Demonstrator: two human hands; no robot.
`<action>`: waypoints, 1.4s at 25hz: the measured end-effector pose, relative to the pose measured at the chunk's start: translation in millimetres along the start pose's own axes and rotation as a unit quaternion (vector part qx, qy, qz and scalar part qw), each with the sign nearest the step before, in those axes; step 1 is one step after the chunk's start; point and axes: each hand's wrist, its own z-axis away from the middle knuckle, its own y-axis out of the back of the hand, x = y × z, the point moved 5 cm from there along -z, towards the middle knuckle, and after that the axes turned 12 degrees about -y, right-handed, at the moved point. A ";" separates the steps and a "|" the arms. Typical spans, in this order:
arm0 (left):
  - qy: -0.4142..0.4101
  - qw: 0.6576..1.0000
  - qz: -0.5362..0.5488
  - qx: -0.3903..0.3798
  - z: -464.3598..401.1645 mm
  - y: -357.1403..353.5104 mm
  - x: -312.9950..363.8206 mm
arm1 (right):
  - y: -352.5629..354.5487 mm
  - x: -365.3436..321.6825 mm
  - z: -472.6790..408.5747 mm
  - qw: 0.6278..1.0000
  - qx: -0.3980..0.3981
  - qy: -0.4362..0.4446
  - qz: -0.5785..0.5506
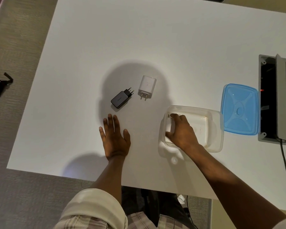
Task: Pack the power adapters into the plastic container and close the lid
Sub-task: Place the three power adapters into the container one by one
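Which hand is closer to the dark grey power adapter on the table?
Left. The left hand lies flat on the table just below the dark grey adapter, not touching it. The right hand is farther right, inside the clear container, holding a white adapter.

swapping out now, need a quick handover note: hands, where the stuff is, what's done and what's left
Right hand: inside the open container, grip closed on a white adapter at its left end.
Left hand: flat on the table, open, holding nothing.
Black adapter and second white adapter: on the table, just beyond the left hand.
Blue lid: off, lying right of the container.
Done: one adapter going in.
Left: release it, pack the other two, close the lid.
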 end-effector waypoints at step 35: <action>0.002 1.000 -0.001 0.012 1.1 -3.5 -3.2 | 36.8 -162.0 -122.3 0.824 0.045 0.430 0.367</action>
